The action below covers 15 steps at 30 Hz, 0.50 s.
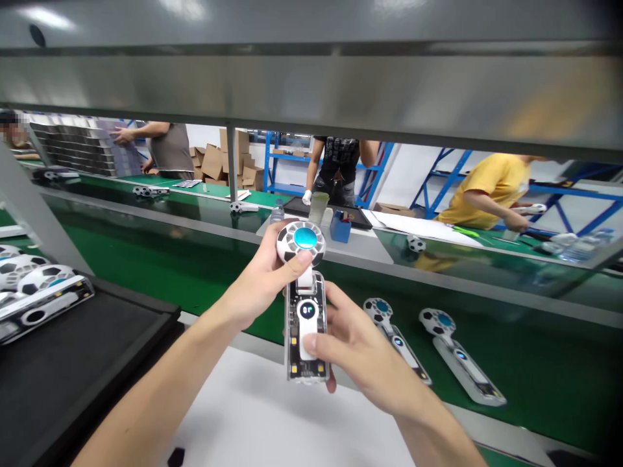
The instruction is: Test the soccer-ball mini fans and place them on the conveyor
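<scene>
A handheld fan [306, 311] with a football-patterned round head and a blue centre is held upright in front of me. Its clear-cased body shows dark electronics, and the small round display is lit. My left hand [265, 275] grips the fan's head, its thumb lying on the front near the blue centre. Around the lower body, my right hand [350, 344] is closed, with the thumb pressed on the white strip under the display. Some of the fingers of both hands are hidden behind the fan. White sheet [272, 415] covers the work surface below.
Two similar fans [399, 344] [462, 357] lie on the green belt [545, 363] to the right. Several more fans [43, 292] rest on a black tray [97, 363] at left. A metal beam [311, 91] crosses overhead. Co-workers stand across the line, near a blue box [342, 227].
</scene>
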Tool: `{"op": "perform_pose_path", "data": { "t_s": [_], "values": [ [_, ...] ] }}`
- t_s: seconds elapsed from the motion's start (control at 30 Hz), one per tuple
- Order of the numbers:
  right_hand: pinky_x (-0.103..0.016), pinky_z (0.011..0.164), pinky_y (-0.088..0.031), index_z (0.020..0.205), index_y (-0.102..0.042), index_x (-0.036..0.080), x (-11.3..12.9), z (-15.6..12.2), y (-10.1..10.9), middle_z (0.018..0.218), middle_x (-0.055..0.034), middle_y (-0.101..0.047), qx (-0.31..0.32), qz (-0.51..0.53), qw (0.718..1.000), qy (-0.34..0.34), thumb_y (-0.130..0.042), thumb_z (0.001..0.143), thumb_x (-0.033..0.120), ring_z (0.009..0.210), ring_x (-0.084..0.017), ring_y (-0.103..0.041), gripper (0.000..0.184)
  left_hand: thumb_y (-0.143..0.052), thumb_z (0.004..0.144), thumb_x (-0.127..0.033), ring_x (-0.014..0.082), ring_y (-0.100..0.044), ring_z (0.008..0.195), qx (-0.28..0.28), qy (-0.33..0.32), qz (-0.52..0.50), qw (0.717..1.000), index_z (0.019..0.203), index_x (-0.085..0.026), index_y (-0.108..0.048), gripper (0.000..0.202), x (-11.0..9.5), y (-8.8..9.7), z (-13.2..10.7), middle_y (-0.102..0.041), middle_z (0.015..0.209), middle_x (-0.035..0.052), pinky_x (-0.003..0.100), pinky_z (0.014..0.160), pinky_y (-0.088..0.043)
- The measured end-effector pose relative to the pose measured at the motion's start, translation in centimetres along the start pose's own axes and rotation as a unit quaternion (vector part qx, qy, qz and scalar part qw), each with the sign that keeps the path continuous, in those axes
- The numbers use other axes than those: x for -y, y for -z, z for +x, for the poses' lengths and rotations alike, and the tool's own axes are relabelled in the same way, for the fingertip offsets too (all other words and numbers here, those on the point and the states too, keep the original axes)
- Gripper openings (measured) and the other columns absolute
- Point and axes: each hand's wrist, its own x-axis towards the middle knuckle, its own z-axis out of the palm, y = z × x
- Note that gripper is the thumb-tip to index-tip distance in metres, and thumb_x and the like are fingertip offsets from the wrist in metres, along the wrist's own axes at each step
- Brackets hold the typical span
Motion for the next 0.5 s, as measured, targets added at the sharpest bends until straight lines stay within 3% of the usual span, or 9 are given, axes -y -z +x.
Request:
{"op": "perform_pose_path", "data": {
  "t_s": [0.5],
  "values": [
    [-0.018, 0.044, -0.049, 0.135, -0.042, 0.029, -0.33, 0.28, 0.03, 0.086, 0.0018, -0.058, -0.003, -0.005, 1.000, -0.007, -0.062, 0.088, 0.021, 0.066, -0.012, -0.058, 0.052, -0.068, 0.088, -0.042, 0.0262, -0.061, 0.113, 0.005, 0.012, 0.000, 1.000, 0.134, -0.030, -0.042, 0.054, 0.20, 0.26, 0.07, -0.061, 0.127, 0.0062, 0.037, 0.092, -0.049]
  ]
}}
